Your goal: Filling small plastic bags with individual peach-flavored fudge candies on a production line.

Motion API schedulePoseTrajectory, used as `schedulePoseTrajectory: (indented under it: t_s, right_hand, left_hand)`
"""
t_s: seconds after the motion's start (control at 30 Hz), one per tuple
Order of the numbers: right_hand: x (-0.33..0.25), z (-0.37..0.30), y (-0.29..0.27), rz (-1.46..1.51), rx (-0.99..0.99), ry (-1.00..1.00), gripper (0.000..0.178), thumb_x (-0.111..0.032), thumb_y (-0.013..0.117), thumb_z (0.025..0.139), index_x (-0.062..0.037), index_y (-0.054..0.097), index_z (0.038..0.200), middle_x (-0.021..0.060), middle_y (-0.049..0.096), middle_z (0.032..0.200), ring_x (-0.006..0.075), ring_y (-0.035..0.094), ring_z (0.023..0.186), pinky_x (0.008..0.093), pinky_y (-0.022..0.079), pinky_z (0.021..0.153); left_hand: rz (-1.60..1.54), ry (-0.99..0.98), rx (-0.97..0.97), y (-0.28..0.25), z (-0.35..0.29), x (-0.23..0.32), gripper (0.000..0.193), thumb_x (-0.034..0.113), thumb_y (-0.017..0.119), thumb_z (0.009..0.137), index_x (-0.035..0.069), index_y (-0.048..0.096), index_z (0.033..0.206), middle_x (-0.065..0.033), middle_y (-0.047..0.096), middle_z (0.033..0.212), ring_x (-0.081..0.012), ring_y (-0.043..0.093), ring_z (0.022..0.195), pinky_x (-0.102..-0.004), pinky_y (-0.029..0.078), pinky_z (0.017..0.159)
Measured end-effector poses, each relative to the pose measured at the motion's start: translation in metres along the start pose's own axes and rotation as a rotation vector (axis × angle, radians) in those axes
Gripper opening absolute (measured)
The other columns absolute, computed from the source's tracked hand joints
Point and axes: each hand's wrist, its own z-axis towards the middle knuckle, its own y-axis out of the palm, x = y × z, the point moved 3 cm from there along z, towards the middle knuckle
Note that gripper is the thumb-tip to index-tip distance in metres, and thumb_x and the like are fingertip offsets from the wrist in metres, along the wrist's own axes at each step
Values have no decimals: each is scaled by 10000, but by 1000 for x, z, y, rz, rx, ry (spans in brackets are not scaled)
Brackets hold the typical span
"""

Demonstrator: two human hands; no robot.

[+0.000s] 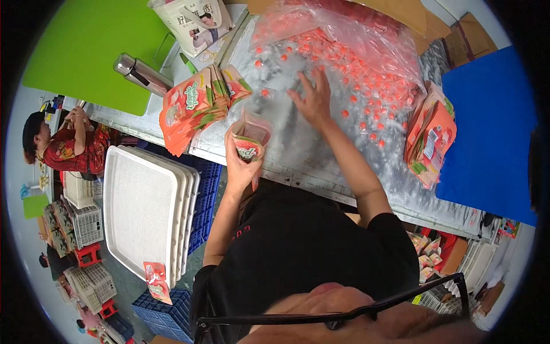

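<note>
My left hand [242, 165] is wrapped round a red and green printed pouch [251, 143], held upright with its mouth gaping at the top. Over the grey tabletop [286, 114], my right hand [315, 100] reaches forward with spread fingers and nothing in it. Just beyond and to the right of it lie many small red-orange candies [375, 100] in clear wrappers, spilling from a large clear plastic bag [366, 37]. A fanned pile of flat pouches [192, 109] rests left of my left hand. Whether anything is inside the held pouch, I cannot tell.
More pouches [432, 137] lie at the table's right, beside a blue panel [492, 132]. A steel flask [143, 74] and a white bag [195, 26] stand at the back left. Stacked white trays [140, 206] are on the left, where another person [74, 140] works further off.
</note>
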Motion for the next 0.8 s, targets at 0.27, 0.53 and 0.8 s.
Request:
schedulePoseTrajectory:
  t_s: [0.27, 0.53, 0.8]
  right_hand:
    - [70, 18, 72, -223, -286, -23, 581, -553, 524, 909, -193, 544, 1366, 98, 344, 1528, 383, 260, 1413, 574, 160, 1155]
    - [0, -27, 53, -65, -448, -74, 539, -472, 516, 944, -185, 505, 1400, 85, 395, 1506, 359, 282, 1411, 622, 127, 1136]
    - [62, -55, -12, 286, -174, 41, 486, -381, 527, 960, -140, 516, 1383, 120, 435, 1472, 406, 318, 1382, 576, 191, 1128]
  left_hand:
    - [-20, -49, 32, -16, -10, -1, 816, 15, 733, 651, -17, 375, 1384, -140, 449, 1285, -250, 478, 1197, -346, 373, 1037]
    - [-13, -56, 34, -17, -10, 3, 800, 4, 716, 655, -23, 356, 1370, -106, 489, 1187, -189, 509, 1068, -311, 422, 952]
    - [-54, -93, 19, -28, -17, 5, 770, -64, 684, 695, -1, 352, 1386, -78, 517, 1157, -166, 537, 1027, -301, 446, 919]
